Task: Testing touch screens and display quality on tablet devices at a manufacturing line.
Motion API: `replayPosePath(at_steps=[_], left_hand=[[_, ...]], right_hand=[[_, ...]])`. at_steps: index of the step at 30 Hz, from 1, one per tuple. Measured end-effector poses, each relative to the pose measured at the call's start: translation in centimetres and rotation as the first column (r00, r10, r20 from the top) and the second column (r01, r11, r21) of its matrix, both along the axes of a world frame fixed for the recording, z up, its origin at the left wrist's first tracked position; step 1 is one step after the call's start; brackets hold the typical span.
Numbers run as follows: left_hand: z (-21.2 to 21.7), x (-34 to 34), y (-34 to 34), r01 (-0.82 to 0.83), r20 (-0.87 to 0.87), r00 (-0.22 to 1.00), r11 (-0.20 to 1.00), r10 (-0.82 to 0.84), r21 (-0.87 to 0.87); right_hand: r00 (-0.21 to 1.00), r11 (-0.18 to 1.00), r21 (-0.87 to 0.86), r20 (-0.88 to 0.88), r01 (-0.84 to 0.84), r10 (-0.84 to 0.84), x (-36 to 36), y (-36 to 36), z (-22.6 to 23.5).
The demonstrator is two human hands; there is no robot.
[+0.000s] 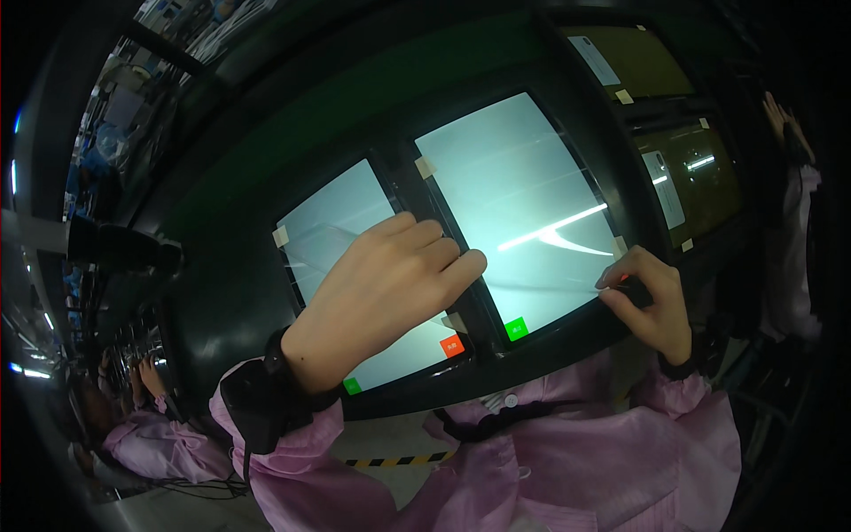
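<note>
the right lit screen (496, 173) is set in the dark surface (213, 293), between the left lit screen (332, 208) and two unlit panels (709, 195). over the gap between the lit screens, the left hand (390, 275) is held curled; its fingertips are hidden, so whether anything is clamped in that grip cannot be told. near the right screen's lower right corner, the right hand's (654, 297) thumb and forefinger are brought together; anything thin between them is unclear. the screen could be smudged if fingertips were dragged across it, or its green square (516, 329) pressed by a stray touch. beyond, a co-worker's pink sleeve (168, 448) is seen leftward, another person's hand (778, 115) far right, and striped floor tape (399, 460) below.
</note>
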State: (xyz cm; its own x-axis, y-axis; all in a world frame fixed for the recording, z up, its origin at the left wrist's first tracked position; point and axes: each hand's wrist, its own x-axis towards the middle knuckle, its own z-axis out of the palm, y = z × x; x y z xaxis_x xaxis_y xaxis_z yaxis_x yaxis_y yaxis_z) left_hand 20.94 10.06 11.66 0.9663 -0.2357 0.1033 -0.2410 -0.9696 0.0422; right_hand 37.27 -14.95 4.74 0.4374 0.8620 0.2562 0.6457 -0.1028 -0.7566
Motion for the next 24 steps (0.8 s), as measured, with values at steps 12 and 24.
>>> replayPosePath(at_steps=[12,24], left_hand=[[-0.7,-11.5,-5.0,-0.427,-0.125,0.903,0.887,0.411,-0.173],[-7.1,-18.9,-9.5,-0.830,0.086,0.532,0.539,0.842,-0.142]], right_hand=[[0.900,0.934,-0.029,0.259,-0.357,0.352,-2.8,1.2,-1.9],[0.755,0.849,-0.199,0.391,-0.490,0.527,-3.3,1.9,-0.7]])
